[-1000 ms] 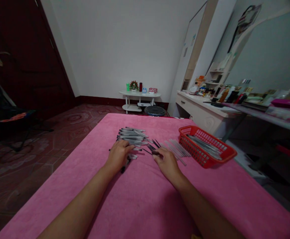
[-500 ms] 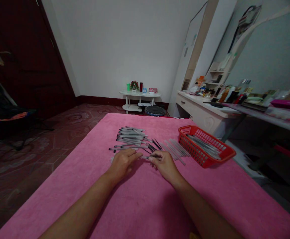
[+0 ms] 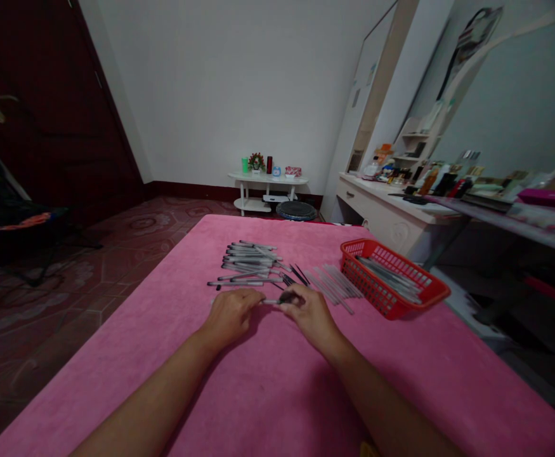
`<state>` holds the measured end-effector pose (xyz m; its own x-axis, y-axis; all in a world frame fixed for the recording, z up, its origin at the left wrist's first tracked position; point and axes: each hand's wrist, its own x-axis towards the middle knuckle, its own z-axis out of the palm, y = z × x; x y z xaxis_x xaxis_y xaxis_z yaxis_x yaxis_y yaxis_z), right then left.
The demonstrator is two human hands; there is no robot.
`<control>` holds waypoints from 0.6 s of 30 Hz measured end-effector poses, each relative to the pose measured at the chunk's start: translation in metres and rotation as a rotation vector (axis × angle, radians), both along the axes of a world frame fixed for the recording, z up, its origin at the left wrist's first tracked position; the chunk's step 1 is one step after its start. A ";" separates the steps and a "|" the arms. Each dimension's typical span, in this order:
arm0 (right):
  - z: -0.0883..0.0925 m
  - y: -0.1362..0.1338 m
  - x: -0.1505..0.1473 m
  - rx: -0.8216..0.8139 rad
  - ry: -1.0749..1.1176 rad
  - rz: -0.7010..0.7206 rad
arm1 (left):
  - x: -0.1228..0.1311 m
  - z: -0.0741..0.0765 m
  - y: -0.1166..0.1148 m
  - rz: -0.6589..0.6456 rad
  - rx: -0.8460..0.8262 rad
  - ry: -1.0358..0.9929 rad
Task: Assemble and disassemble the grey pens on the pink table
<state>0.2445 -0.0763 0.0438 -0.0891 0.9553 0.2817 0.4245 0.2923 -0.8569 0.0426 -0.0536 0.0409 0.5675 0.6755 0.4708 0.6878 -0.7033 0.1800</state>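
Observation:
Between my two hands lies a slim pen (image 3: 271,301) with a pale, see-through barrel, held level just above the pink cloth. My left hand (image 3: 232,315) has its fingers closed round the pen's left end. At its other end, my right hand (image 3: 309,315) pinches the pen by a dark part, half hidden by the fingers. Just beyond the hands is a pile of grey pens with black ends (image 3: 251,260). Several thin black pieces (image 3: 299,274) lie at the pile's right side. Farther right, clear empty-looking tubes (image 3: 337,285) lie side by side.
A red plastic basket (image 3: 377,296) holding several thin grey sticks (image 3: 391,279) stands at the right on the pink-covered table (image 3: 267,393). A small black piece (image 3: 218,287) lies near my left hand. Beyond are a white stand (image 3: 267,179) and a cluttered dressing table (image 3: 391,206).
My hands have drawn slightly apart, so more of the pen shows between them. The dark part at my right fingers is now plainer. The pile and basket are unmoved.

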 end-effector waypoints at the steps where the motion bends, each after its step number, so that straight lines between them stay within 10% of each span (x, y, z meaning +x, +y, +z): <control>1: 0.000 0.000 0.000 -0.004 0.000 0.000 | -0.001 0.000 0.000 0.006 -0.001 0.003; 18: -0.005 0.000 0.001 -0.046 -0.085 -0.002 | -0.004 -0.001 0.002 -0.028 0.024 0.042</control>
